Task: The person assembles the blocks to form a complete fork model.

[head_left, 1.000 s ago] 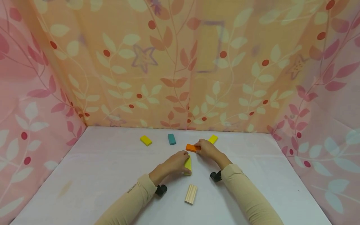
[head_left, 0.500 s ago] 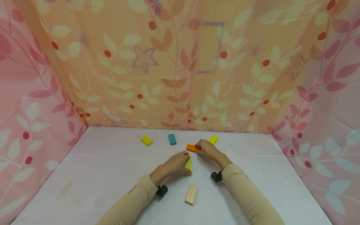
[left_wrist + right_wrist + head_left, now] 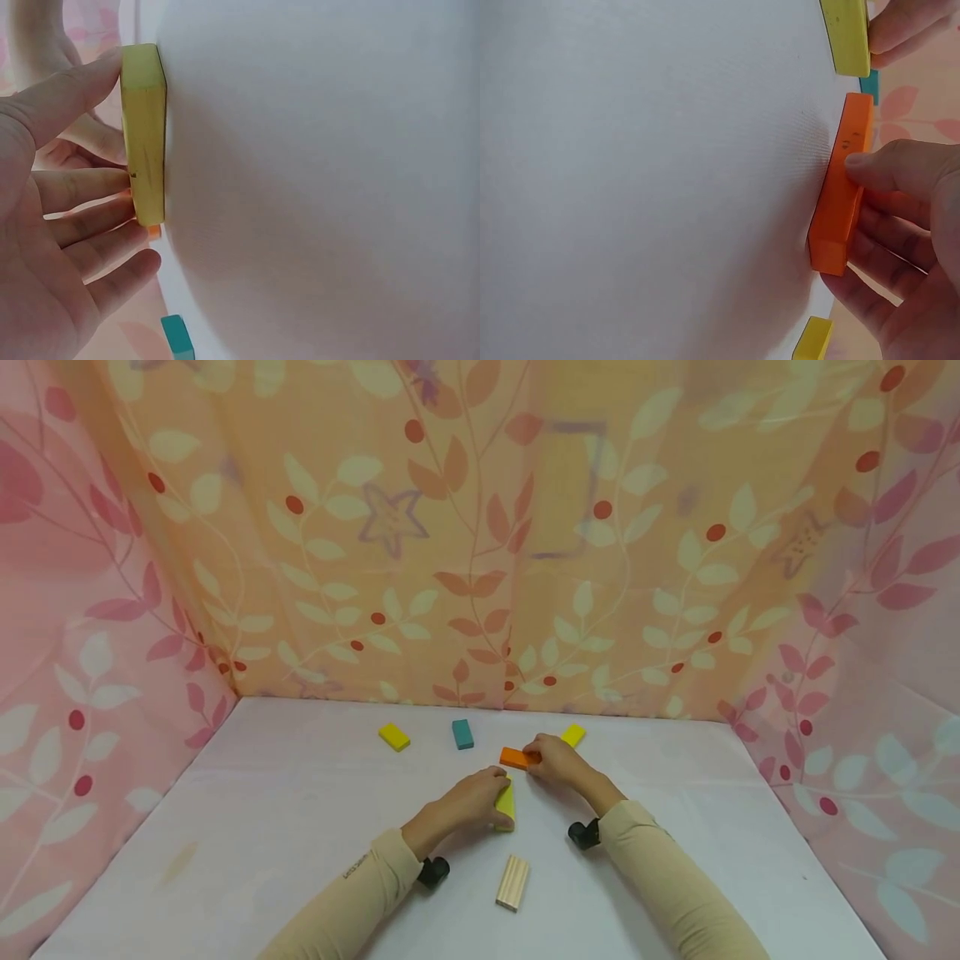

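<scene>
My left hand [image 3: 474,797] grips a yellow block [image 3: 507,806] lying on the white tabletop. In the left wrist view, the thumb is at one end of that yellow block [image 3: 144,142] and fingertips touch its side. Just beyond it and to the right, my right hand [image 3: 561,760] pinches an orange block [image 3: 514,758]. The right wrist view shows the thumb on one long side of the orange block [image 3: 841,191], with fingers behind it. A small gap separates the orange block from the gripped yellow one.
Farther back lie a yellow block [image 3: 394,737], a teal block [image 3: 462,734] and another yellow block [image 3: 573,735], partly behind the right hand. A plain wooden ridged block [image 3: 513,883] lies nearest the person. Patterned cloth walls [image 3: 480,568] enclose the white table [image 3: 285,827].
The head view has shifted slightly, so everything sits a little lower and to the right. Both hands keep their hold, and the blocks stay in place.
</scene>
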Motion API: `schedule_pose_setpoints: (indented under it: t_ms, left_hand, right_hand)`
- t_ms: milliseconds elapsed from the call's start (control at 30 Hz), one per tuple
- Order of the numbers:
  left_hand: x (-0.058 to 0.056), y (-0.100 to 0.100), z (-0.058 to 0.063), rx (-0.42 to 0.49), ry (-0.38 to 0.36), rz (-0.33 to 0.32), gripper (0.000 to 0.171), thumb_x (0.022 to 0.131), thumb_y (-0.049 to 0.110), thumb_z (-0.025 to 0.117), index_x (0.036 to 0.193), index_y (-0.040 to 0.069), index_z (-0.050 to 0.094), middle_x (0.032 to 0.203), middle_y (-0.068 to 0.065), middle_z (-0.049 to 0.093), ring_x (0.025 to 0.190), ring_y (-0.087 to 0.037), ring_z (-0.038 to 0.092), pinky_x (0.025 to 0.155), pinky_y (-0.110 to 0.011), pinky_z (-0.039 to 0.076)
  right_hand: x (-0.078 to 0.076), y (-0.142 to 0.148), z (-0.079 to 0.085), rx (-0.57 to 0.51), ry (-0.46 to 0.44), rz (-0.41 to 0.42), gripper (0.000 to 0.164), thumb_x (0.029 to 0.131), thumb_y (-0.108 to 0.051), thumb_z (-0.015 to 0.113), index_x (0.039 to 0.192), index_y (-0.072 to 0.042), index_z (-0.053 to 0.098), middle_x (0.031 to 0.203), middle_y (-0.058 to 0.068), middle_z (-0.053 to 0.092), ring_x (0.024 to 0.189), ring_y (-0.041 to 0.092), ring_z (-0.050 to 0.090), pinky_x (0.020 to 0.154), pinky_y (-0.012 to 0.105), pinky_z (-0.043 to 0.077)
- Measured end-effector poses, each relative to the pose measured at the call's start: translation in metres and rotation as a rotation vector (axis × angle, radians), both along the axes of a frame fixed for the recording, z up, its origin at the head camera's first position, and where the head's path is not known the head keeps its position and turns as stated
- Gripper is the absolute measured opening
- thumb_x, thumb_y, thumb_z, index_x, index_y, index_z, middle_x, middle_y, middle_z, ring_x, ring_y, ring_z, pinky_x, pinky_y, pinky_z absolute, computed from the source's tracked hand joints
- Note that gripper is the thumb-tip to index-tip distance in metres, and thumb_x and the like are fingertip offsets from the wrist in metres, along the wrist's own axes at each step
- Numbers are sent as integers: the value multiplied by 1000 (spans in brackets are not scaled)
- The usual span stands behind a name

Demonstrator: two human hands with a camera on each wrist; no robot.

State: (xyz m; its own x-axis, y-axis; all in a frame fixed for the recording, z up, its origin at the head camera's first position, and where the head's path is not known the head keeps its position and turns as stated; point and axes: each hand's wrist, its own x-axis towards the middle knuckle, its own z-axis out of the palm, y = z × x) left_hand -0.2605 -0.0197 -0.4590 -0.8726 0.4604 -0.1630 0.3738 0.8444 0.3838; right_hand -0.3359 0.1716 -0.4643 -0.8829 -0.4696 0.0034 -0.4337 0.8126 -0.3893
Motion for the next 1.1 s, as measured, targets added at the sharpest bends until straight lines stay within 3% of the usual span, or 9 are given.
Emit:
schedule_pose_setpoints:
  t_ms: [333, 633, 933, 1100]
  left_hand:
    - [0, 0, 1, -9, 12, -17, 74, 77, 43, 80, 137, 9, 55, 143, -7, 51, 123, -21, 54, 109, -38, 43]
    - [1, 0, 0, 2, 9, -18, 70, 78, 41, 81, 135, 9, 55, 143, -7, 52, 119, -20, 55, 108, -38, 44]
    - [2, -1, 1, -7, 15, -25, 67, 80, 43, 78, 134, 9, 57, 149, -6, 46, 125, -20, 51, 110, -38, 42]
    - [1, -4, 2, -7, 41, -32, 59, 83, 41, 76, 130, 9, 61, 146, -7, 49, 129, -22, 49, 110, -39, 42]
  right_hand:
    - [-1, 2, 8, -11, -36, -29, 33, 85, -11, 73, 116, 1, 69, 101, 9, 64, 90, 20, 57, 92, 38, 52]
    - [0, 0, 16, -9, 6, 41, 31, 84, -12, 75, 112, 1, 71, 96, 7, 64, 85, 18, 56, 87, 36, 51]
    - [2, -9, 20, 4, -33, 16, 31, 86, -16, 73, 115, -3, 71, 99, 5, 64, 90, 18, 58, 94, 36, 52]
    - [2, -11, 21, 13, -26, 28, 33, 86, -21, 75, 114, -4, 71, 99, 5, 65, 88, 17, 57, 91, 35, 52]
